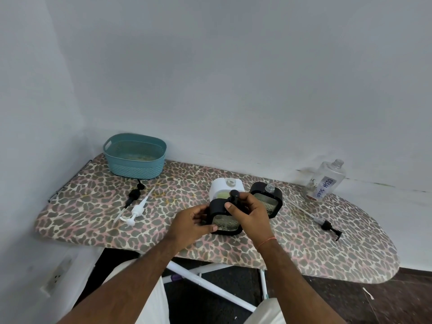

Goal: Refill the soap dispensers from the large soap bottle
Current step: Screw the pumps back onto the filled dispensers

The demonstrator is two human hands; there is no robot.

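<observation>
A black square soap dispenser (224, 224) with a clear window stands near the front middle of the ironing board (93, 220). My left hand (195, 220) grips its left side. My right hand (249, 210) holds the black pump head (233, 195) on the dispenser's neck. Behind it stand a white dispenser (219, 187) and a second black dispenser (268, 197), both with open threaded necks. The large clear bottle (327, 181) labelled DISH SOAP stands uncapped at the back right.
A teal basket (135, 157) sits at the back left. A black pump (133, 194) and a white pump (138, 209) lie loose on the left, another black pump (329, 228) on the right. The board stands against a white wall.
</observation>
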